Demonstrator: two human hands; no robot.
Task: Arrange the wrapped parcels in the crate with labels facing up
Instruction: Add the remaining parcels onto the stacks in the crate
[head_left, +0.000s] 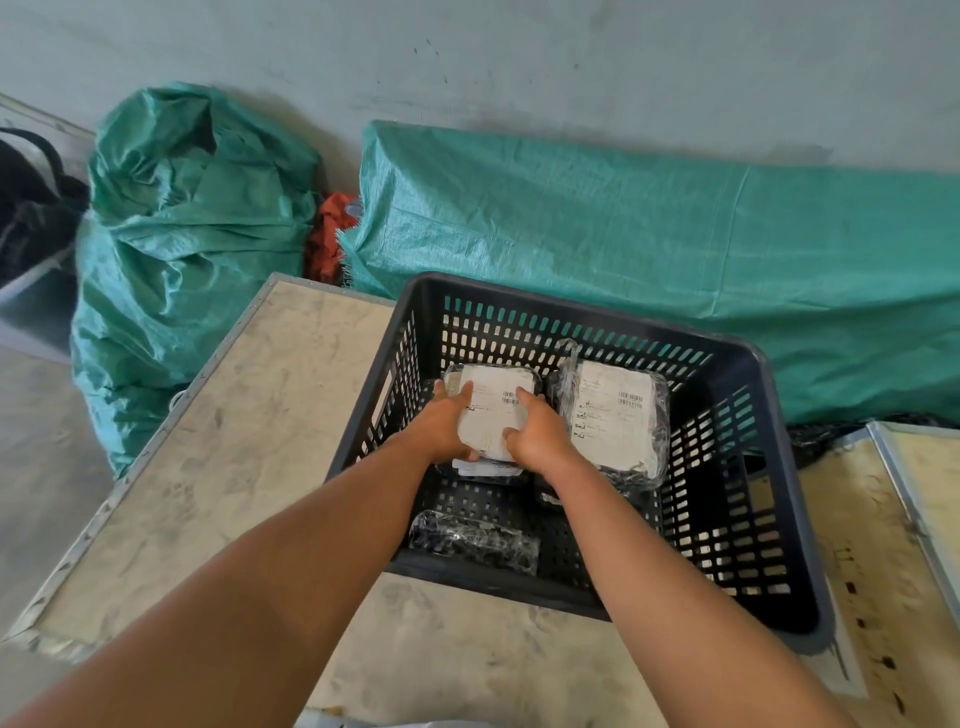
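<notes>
A black slotted plastic crate (769, 519) stands on a pale table. Inside it, at the back left, lies a plastic-wrapped parcel (493, 400) with its white barcode label facing up. My left hand (444, 423) grips its left edge and my right hand (535, 434) grips its right edge; another parcel shows just beneath it. To the right, a larger wrapped parcel (618, 415) lies label up against the back wall. A dark wrapped parcel (472, 540) with no label showing rests at the crate's near left corner.
The pale table (249, 467) has a metal rim, with its left edge close to the crate. Green woven sacks (182, 249) and a long green bundle (649, 244) sit behind it. A second metal-edged board (893, 519) lies to the right.
</notes>
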